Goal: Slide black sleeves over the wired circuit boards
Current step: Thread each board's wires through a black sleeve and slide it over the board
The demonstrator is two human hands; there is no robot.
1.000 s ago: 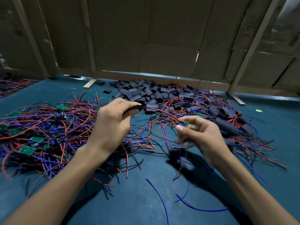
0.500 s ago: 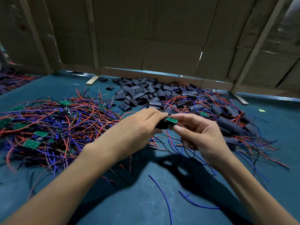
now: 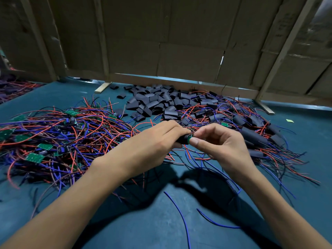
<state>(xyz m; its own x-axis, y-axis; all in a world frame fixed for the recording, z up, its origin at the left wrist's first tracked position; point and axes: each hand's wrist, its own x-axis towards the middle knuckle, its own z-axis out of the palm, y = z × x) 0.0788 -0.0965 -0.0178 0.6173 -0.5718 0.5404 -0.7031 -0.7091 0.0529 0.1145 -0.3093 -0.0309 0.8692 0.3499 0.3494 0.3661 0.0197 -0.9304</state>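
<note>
1. A blue-green table top (image 3: 53, 97) fills the view, with a cardboard wall (image 3: 179, 42) standing along its far edge.
2. The left hand (image 3: 152, 142) is the landmark here. Its fingers curl around a black sleeve (image 3: 183, 141) and hold it still, likely so the open end stays steady.
3. Just beside the left hand, the right hand (image 3: 221, 141) pinches a small green circuit board (image 3: 189, 139) between thumb and fingertip.
4. The board's edge sits right at the mouth of the sleeve. Only a bit of green shows, so I think it is mostly inside. How far in, I cannot tell.
5. Wires (image 3: 188, 155) hang below the two hands toward the table.
6. Far behind the left hand lies a pile of empty black sleeves (image 3: 158, 101), within easy reach.
7. Out past the left hand's wrist side lies a big tangle of bare wired boards (image 3: 53, 137) with red and blue wires, probably waiting their turn.
8. Beyond the right hand lie sleeved boards (image 3: 255, 137), probably the finished ones, kept apart.
</note>
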